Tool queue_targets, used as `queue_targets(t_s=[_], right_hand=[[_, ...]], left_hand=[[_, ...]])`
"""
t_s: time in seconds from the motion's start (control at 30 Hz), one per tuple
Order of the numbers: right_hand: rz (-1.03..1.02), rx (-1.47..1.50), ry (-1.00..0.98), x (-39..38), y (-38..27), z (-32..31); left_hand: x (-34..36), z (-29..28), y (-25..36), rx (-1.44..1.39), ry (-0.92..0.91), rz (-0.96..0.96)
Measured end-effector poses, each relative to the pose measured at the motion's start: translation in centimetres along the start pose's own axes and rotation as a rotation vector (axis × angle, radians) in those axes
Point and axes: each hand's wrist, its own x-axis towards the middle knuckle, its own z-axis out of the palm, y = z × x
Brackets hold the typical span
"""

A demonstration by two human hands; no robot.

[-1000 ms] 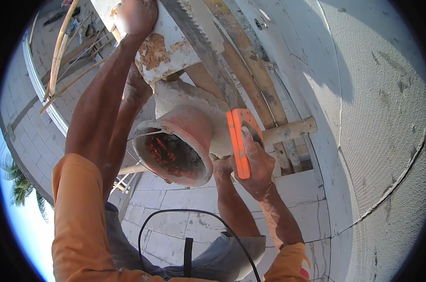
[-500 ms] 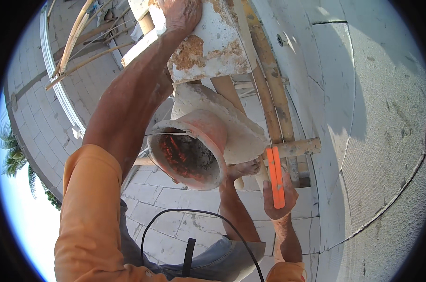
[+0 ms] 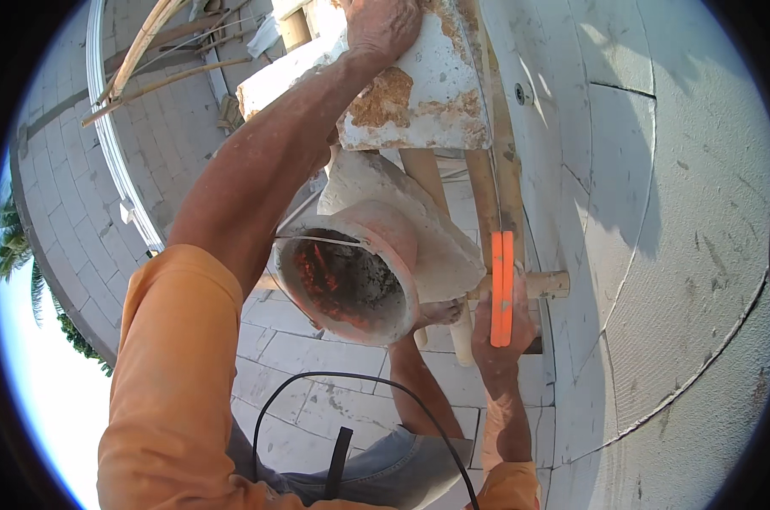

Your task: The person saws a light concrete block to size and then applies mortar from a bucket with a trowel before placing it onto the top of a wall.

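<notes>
My left hand [image 3: 387, 27] is at the top, laid on a white board [image 3: 440, 93] with brown worn patches; its fingertips are cut off by the picture's edge. In my right hand [image 3: 497, 327], low on the right, is an orange hand tool [image 3: 502, 289] that looks like two long parallel bars. Between my arms a mortar-caked bucket [image 3: 406, 255] leans with its mouth toward me. Grey and orange crust lines its inside, and a thin wire handle [image 3: 317, 239] crosses the rim. Behind it sits a stiff, plaster-coated grey piece [image 3: 393, 200].
Wooden poles [image 3: 508, 161] run beside the board, and a crosspole [image 3: 546, 285] passes near my right hand. My bare foot [image 3: 440, 313] is beside the bucket. A partly textured pale wall [image 3: 691, 280] rises on the right. A white rail [image 3: 117, 161] and loose poles [image 3: 147, 51] stand left.
My right hand has moved up and away with the orange tool. The view has shifted, so the board and my left hand appear farther right. The bucket keeps its tilt.
</notes>
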Motion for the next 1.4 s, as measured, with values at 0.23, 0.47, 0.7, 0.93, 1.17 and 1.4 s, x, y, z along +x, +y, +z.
queue_targets(t_s=[0.23, 0.47, 0.7, 0.93, 1.17, 1.4], right_hand=[[-0.18, -0.038, -0.028, -4.0, 3.6, -1.4], [-0.147, 0.042, 0.011, -2.7, 3.3, -0.5], [-0.172, 0.046, 0.003, -2.1, 4.6, -0.4], [-0.203, 0.012, 0.041, -5.4, 7.0, -0.2], [-0.219, 0.119, 0.036, -1.1, 5.2, 1.1], [-0.246, 0.131, 0.079, -6.4, 8.1, -0.2]], left_hand=[[0.8, 2.8, -2.9, 0.084, 0.229, 0.061], [1.8, 1.7, -3.2, -0.046, 0.305, 0.131], [0.9, 0.8, -2.4, 0.048, 0.275, 0.125], [-0.2, -0.3, 0.7, -0.374, 0.364, -0.154], [0.8, 0.9, -2.0, 0.093, 0.138, 0.06], [1.1, 2.3, -4.6, 0.152, 0.257, 0.087]])
